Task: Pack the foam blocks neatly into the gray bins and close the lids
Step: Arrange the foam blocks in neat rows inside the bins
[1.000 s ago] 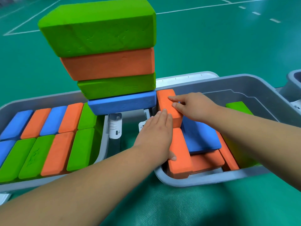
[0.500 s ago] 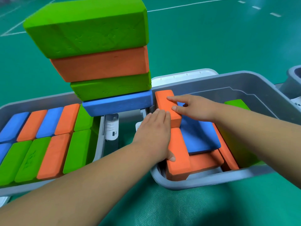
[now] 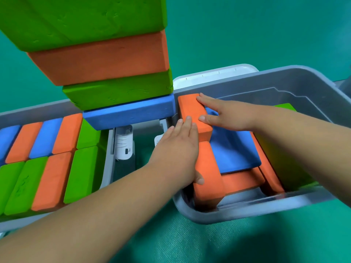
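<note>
Head view: orange block (image 3: 191, 111) lies under flat right hand (image 3: 226, 116), beside flat left hand (image 3: 176, 147).

No readable text or labels

A single view, worn on the person's head, faces forward and steeply down. It sits close: the left hand (image 3: 176, 149) and right hand (image 3: 224, 114) fill the middle, the left bin (image 3: 109, 158) and right bin (image 3: 284, 80) reach both side edges, and the block stack (image 3: 106, 54) overruns the top.
</note>
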`<state>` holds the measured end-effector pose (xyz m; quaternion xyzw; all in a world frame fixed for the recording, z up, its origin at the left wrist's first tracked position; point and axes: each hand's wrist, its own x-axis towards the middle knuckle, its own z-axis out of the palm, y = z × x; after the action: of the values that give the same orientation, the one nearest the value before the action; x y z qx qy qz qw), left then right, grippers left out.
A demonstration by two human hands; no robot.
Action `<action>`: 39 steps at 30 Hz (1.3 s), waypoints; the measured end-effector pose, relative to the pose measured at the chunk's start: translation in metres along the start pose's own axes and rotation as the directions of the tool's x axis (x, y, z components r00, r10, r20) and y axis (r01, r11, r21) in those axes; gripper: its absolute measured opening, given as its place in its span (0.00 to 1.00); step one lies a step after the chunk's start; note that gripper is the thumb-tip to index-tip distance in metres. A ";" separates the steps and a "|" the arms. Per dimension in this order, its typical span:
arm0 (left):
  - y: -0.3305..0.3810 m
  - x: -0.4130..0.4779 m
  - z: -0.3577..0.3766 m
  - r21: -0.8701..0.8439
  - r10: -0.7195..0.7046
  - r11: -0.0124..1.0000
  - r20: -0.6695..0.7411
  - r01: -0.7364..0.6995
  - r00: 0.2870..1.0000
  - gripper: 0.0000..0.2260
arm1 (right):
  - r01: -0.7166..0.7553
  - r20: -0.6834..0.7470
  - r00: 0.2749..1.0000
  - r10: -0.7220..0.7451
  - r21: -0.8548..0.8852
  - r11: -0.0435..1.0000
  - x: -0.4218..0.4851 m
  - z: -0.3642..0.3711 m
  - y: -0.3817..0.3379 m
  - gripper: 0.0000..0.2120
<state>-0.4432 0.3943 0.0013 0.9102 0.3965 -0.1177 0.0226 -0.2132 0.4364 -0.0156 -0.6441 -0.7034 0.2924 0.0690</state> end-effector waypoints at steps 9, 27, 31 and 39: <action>-0.004 0.017 0.004 0.016 -0.036 0.999 0.186 0.034 0.982 0.64 | -0.005 0.043 0.999 0.011 -0.150 0.989 0.015 0.029 -0.001 0.38; 0.001 0.008 -0.005 0.054 -0.023 0.999 0.271 0.009 0.962 0.63 | -0.261 -0.248 0.935 0.255 0.008 0.965 -0.023 0.030 0.035 0.34; 0.005 0.009 -0.004 0.064 -0.022 0.998 0.284 0.004 0.959 0.63 | -0.536 -0.134 0.841 0.524 -0.073 0.841 -0.039 0.019 0.044 0.32; 0.012 0.014 -0.006 0.129 -0.060 0.991 0.333 0.018 0.941 0.63 | -0.659 0.093 0.746 0.660 0.244 0.711 -0.039 0.044 0.063 0.31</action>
<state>-0.4238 0.3968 0.0037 0.8682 0.3968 -0.2962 0.0311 -0.1729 0.3851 -0.0725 -0.8376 -0.3825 0.3875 0.0445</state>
